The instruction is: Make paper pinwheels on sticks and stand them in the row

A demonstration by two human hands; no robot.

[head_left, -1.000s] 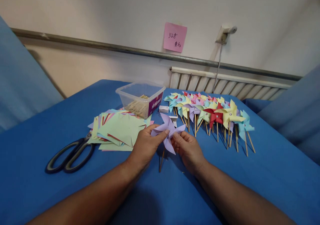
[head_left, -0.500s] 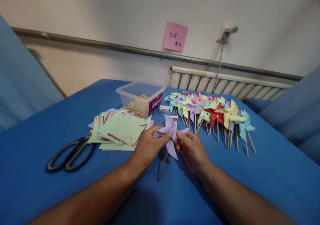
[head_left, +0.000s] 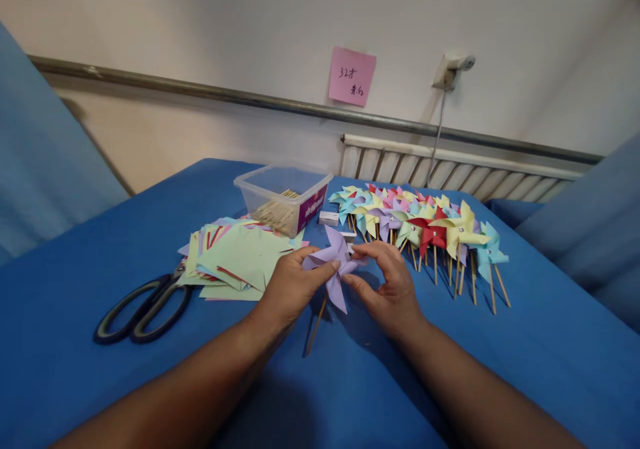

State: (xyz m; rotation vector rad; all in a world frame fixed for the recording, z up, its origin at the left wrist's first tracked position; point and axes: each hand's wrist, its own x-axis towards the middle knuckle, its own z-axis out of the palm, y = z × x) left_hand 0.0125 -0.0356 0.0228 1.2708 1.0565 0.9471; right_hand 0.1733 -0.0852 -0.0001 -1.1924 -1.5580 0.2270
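My left hand (head_left: 290,286) grips a purple paper pinwheel (head_left: 341,259) between thumb and fingers. The thumb presses on its front, near the middle. A thin wooden stick (head_left: 316,329) slants down from behind the pinwheel towards the table. On the other side, my right hand (head_left: 393,289) is at the right-hand blades, thumb and index finger spread apart. The index fingertip is very close to a blade; whether it touches cannot be made out. Just behind the pinwheel lies a small white box, partly covered by it.
A stack of cut coloured paper (head_left: 240,256) lies left, beside large dark-handled scissors (head_left: 145,306). Behind it stands a clear plastic tub (head_left: 245,182) of wooden sticks. Many finished pinwheels (head_left: 435,232) are grouped at the right. A small box (head_left: 329,219) sits near the tub.
My right hand has loosened its pinch on the pinwheel's right blade, and its thumb and index finger have spread. The pinwheel and its stick have shifted slightly left with my left hand.
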